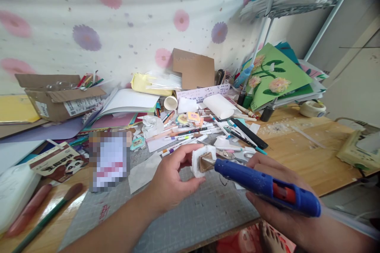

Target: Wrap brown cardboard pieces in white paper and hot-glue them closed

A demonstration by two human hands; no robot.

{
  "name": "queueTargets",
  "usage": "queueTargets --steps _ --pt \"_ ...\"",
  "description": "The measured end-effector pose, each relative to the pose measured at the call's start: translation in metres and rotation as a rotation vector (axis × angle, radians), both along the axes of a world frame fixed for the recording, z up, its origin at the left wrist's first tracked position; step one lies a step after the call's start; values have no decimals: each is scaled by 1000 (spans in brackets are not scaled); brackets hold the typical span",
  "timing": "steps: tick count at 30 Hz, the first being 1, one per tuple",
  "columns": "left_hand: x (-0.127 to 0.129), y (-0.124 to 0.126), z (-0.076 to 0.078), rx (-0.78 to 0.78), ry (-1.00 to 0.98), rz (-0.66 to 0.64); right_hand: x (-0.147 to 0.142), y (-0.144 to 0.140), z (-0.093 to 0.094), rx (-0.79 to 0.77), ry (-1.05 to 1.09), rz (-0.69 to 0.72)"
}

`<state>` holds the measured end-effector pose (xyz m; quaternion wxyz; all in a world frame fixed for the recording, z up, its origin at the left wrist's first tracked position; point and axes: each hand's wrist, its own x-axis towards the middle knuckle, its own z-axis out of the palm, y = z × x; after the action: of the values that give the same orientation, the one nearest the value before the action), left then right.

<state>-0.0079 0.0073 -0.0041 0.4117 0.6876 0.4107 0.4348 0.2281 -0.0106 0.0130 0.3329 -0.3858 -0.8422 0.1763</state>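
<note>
Left hand: the left hand (pixel 169 180) sits just left of the frame's centre, thumb and fingers (pixel 185 151) pinched narrow on a small craft piece (pixel 202 161), holding it up off the cutting mat (pixel 190 213).

Craft piece: a little brown card patch wrapped in a white fluffy rim, dead centre of the picture, its open face turned right toward the gun.

Right hand: the right hand (pixel 274 189) fills the lower right, fingers wrapped closed round the body of the blue glue gun (pixel 267 187); whether a finger rests on the trigger I cannot tell.

Gun axis: the long barrel runs from lower right up to the left, and its metal nozzle (pixel 208 161) is at the brown patch, touching or all but touching it.

Key relation: the piece lies straight off the nozzle's tip, to the left of the gun, so the two hands meet at centre frame; the left hand is the nearer one to the piece, since it carries it.

Round about: loose pens (pixel 190 136) and paper scraps lie behind the hands, a cardboard box (pixel 56 95) at upper left, a green flower card (pixel 274 75) at upper right, a tape roll (pixel 311 108) on the bench (pixel 311 154) at right.
</note>
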Motion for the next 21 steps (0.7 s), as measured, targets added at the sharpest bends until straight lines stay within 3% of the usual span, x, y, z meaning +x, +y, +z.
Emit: queueTargets --steps 10,18,21 --pt "1 -1 2 -10 -22 6 3 1 2 31 -87 -3" --pt "1 0 2 -56 -82 5 7 -2 3 55 -42 -104" --pt "0 1 1 -59 -95 -10 6 -4 2 -1 2 -109"
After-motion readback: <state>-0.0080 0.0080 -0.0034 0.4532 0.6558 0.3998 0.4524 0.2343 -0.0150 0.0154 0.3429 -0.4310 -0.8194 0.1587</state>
